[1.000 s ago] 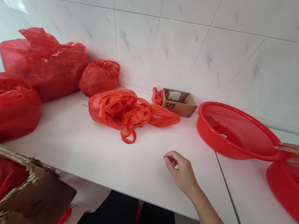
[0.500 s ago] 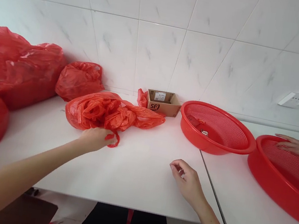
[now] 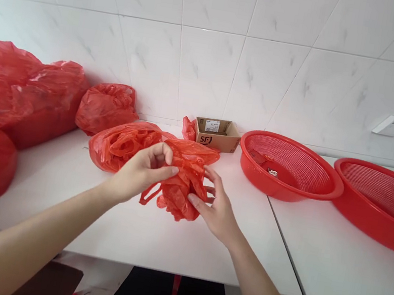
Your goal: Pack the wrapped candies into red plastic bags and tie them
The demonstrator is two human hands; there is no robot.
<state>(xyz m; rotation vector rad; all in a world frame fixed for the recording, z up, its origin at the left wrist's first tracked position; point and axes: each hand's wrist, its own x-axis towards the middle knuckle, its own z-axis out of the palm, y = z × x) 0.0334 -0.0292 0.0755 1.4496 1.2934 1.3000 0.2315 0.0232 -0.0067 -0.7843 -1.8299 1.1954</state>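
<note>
**Crumpled bag of thin orange-red plastic [image 3: 184,193], held between two bare hands over a smooth white table [image 3: 150,243]**

- Right grip [image 3: 221,213]: mine, closed on the crumpled bag's right side, thumb on the near face, fingers behind.
- Left grip [image 3: 134,175]: mine, thumb and curled fingers drawn near each other at its left edge; whether film is pinched between them, I cannot tell.
- Loose strip: one narrow orange-red handle loop [image 3: 149,196], hanging below my left fingers.
- Directly behind: a larger rumpled bundle of orange-red plastic film [image 3: 108,148], lying on the table. Whether it joins my piece is hidden.
- Right of my hands: a round, red perforated plastic basket [image 3: 286,190], well apart.
- Handling note, my judgement: steady the mass on the right, take single layers by the fingertips on the left, and part the folds gently; such thin film probably clings and tears.
</note>
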